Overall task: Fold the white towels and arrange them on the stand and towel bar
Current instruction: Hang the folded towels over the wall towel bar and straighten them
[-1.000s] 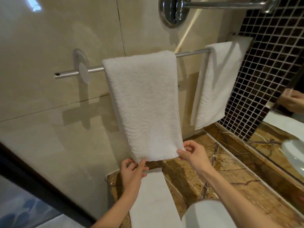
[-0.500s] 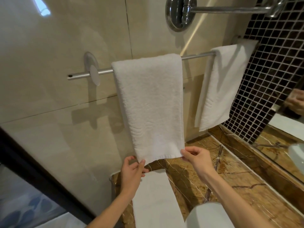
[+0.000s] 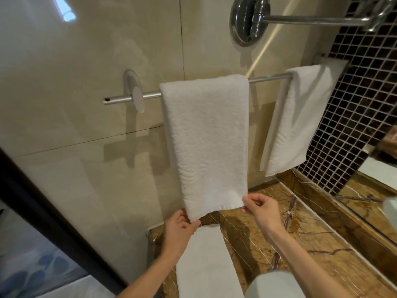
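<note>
A folded white towel (image 3: 206,138) hangs over the metal towel bar (image 3: 148,95) on the beige tiled wall. My left hand (image 3: 179,230) pinches its lower left corner. My right hand (image 3: 261,208) pinches its lower right corner. A second white towel (image 3: 300,117) hangs further right on the same bar. Below my hands a flat white towel (image 3: 206,265) lies on the brown marble counter (image 3: 305,244).
A chrome wall mount with a long arm (image 3: 250,20) juts out above the bar. Dark mosaic tiles (image 3: 361,100) and a mirror (image 3: 378,190) line the right side. A round white object (image 3: 277,284) sits at the counter's near edge. A dark door frame (image 3: 43,214) runs down the left.
Both hands keep hold of the towel's lower corners and have lifted slightly; the bottom hem sits a little higher. The view has drifted left, so the bar appears further right.
</note>
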`<state>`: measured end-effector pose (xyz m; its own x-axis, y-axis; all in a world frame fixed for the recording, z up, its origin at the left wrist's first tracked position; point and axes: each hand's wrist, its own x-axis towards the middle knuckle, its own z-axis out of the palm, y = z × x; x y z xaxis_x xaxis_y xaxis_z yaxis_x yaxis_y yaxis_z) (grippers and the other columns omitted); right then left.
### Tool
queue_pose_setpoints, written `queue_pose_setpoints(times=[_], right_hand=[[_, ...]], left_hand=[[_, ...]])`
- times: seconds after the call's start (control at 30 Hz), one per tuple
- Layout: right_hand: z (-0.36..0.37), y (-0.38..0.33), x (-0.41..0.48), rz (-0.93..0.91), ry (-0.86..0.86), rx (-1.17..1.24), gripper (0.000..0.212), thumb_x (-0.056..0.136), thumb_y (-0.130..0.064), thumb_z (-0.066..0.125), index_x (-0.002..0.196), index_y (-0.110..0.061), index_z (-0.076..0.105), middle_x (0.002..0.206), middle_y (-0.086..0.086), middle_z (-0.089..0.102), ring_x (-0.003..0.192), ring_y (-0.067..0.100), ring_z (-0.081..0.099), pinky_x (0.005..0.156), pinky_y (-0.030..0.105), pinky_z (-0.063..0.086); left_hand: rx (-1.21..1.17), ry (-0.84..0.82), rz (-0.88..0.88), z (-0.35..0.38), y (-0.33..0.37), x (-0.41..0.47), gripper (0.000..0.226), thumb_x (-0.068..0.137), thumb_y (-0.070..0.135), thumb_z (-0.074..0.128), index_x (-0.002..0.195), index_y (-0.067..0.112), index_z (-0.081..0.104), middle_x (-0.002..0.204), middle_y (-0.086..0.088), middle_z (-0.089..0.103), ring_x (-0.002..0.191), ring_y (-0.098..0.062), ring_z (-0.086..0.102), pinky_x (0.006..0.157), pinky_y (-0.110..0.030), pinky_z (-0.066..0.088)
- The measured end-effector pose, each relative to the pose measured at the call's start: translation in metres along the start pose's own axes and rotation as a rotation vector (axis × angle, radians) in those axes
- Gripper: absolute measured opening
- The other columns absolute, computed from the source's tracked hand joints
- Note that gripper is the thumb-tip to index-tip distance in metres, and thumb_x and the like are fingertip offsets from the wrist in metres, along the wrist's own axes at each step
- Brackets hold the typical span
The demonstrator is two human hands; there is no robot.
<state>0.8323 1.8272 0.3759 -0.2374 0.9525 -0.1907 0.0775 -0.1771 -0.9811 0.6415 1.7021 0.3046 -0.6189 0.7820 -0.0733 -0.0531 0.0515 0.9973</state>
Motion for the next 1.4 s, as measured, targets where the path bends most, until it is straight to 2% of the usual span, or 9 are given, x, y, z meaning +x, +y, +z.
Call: queue_pose_setpoints(times=[0.2, 0.33, 0.57, 0.67, 0.73, 0.93, 1.03, 1.17, 1.4], right_hand=[[0.005, -0.001, 0.005, -0.03, 0.054, -0.062, 0.007, 0.086, -0.006, 0.067, 0.092, -0.009, 0.068, 0.089, 0.007, 0.07, 0.081, 0.018, 0.068, 0.064, 0.02, 0.054], [0.007, -0.003, 0.011, -0.047, 0.085, -0.084, 0.008, 0.087, -0.007, 0.066, 0.093, -0.01, 0.067, 0.089, 0.006, 0.069, 0.081, 0.016, 0.067, 0.058, 0.016, 0.052], [0.008, -0.006, 0.021, -0.02, 0.102, -0.069, 0.005, 0.088, -0.006, 0.064, 0.092, -0.009, 0.065, 0.09, 0.01, 0.067, 0.082, 0.021, 0.067, 0.062, 0.021, 0.053], [0.007, -0.007, 0.028, -0.019, 0.094, -0.1, 0.004, 0.088, -0.007, 0.065, 0.091, -0.011, 0.065, 0.09, 0.01, 0.068, 0.083, 0.022, 0.067, 0.066, 0.023, 0.055], [0.007, -0.006, 0.032, -0.02, 0.09, -0.115, 0.004, 0.088, -0.008, 0.065, 0.09, -0.012, 0.065, 0.089, 0.01, 0.068, 0.081, 0.021, 0.068, 0.066, 0.022, 0.055], [0.013, -0.01, 0.029, -0.05, 0.055, -0.19, 0.006, 0.089, -0.01, 0.064, 0.095, -0.011, 0.065, 0.091, 0.004, 0.068, 0.088, 0.02, 0.066, 0.075, 0.026, 0.053], [0.022, -0.023, 0.012, -0.227, 0.073, -0.365, 0.021, 0.092, -0.015, 0.059, 0.113, -0.02, 0.06, 0.107, -0.007, 0.063, 0.102, 0.01, 0.059, 0.09, 0.027, 0.049], [0.037, -0.068, -0.012, -0.563, 0.084, -0.437, 0.028, 0.093, -0.015, 0.055, 0.116, -0.029, 0.054, 0.112, -0.024, 0.053, 0.109, -0.008, 0.049, 0.098, 0.024, 0.04], [0.058, -0.172, -0.041, -1.162, 0.17, -0.574, 0.026, 0.088, -0.009, 0.054, 0.113, -0.005, 0.063, 0.118, 0.009, 0.057, 0.114, 0.017, 0.05, 0.098, 0.025, 0.039]], left_hand=[[-0.038, 0.021, 0.022, 0.002, -0.002, -0.003, 0.01, 0.077, 0.006, 0.076, 0.08, 0.011, 0.068, 0.064, -0.004, 0.07, 0.055, -0.009, 0.06, 0.052, -0.017, 0.047], [-0.042, 0.023, 0.015, -0.001, -0.002, -0.003, 0.016, 0.073, 0.006, 0.079, 0.083, 0.009, 0.067, 0.065, -0.008, 0.07, 0.055, -0.013, 0.062, 0.052, -0.018, 0.048], [0.049, -0.033, 0.005, -0.001, -0.002, 0.015, 0.027, 0.069, 0.021, 0.084, 0.088, 0.029, 0.067, 0.071, -0.002, 0.071, 0.063, -0.016, 0.068, 0.058, -0.022, 0.052], [0.066, -0.032, -0.014, -0.003, -0.004, 0.025, 0.055, 0.054, 0.05, 0.085, 0.1, 0.033, 0.061, 0.072, 0.0, 0.07, 0.065, -0.017, 0.068, 0.061, -0.028, 0.055], [0.087, -0.024, -0.021, -0.006, -0.004, 0.03, 0.07, 0.05, 0.056, 0.084, 0.108, 0.031, 0.055, 0.072, 0.001, 0.07, 0.066, -0.017, 0.069, 0.059, -0.027, 0.054], [0.147, -0.03, 0.023, -0.009, -0.002, 0.038, 0.044, 0.057, 0.046, 0.085, 0.091, 0.04, 0.057, 0.086, 0.01, 0.073, 0.073, -0.013, 0.071, 0.062, -0.028, 0.056], [0.104, -0.054, 0.02, -0.008, 0.002, 0.041, 0.045, 0.063, 0.031, 0.086, 0.097, 0.039, 0.058, 0.092, 0.015, 0.073, 0.086, -0.011, 0.071, 0.075, -0.032, 0.056], [0.076, -0.015, 0.023, -0.003, 0.012, 0.044, 0.041, 0.067, 0.016, 0.085, 0.097, 0.028, 0.06, 0.09, 0.013, 0.072, 0.084, -0.007, 0.07, 0.072, -0.024, 0.056], [0.145, -0.012, 0.017, -0.003, 0.021, 0.041, 0.028, 0.074, 0.017, 0.081, 0.095, 0.023, 0.063, 0.084, 0.003, 0.074, 0.074, -0.015, 0.07, 0.063, -0.022, 0.053]])
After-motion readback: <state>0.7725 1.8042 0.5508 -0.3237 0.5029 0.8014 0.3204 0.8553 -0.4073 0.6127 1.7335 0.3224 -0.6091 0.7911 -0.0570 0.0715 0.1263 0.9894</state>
